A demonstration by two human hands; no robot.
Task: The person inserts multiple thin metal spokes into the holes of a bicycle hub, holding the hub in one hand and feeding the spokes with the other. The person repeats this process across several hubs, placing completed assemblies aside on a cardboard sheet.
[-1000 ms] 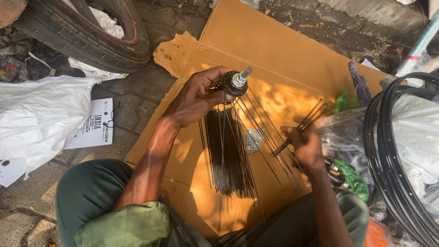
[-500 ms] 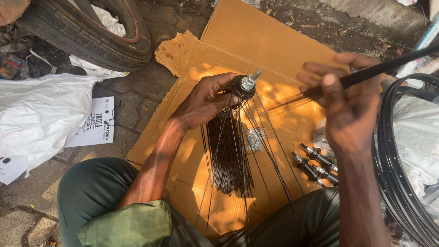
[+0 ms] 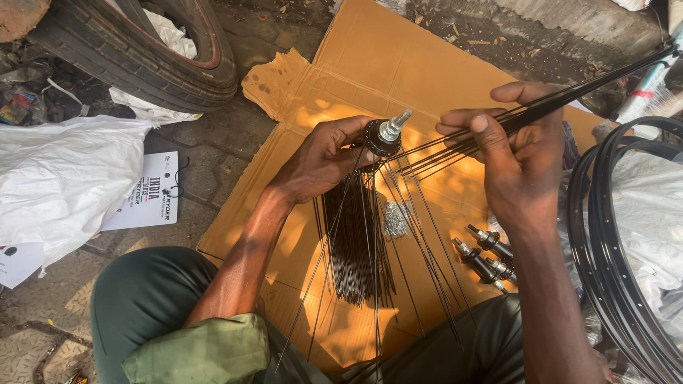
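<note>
A flattened cardboard sheet (image 3: 427,64) covers the paved ground, a tyre (image 3: 153,53) behind it. The left hand (image 3: 324,160) grips a hub (image 3: 383,136) over the sheet, several spokes (image 3: 420,235) already hanging from its flange. The right hand (image 3: 516,153) pinches a handful of loose spokes. A bundle (image 3: 356,242), spare hubs (image 3: 484,256) and rims (image 3: 612,270) wait, so lacing looks barely begun.

A flattened sheet of matt tan cardboard (image 3: 398,64) (creased, torn at one corner) lies under everything. On it, thin glossy black metal spokes (image 3: 356,242) and a small heap of shiny silver metal nipples (image 3: 395,219); above it, a black wheel hub with bright steel axle (image 3: 384,135); beside it, glossy black metal rims (image 3: 605,270).
</note>
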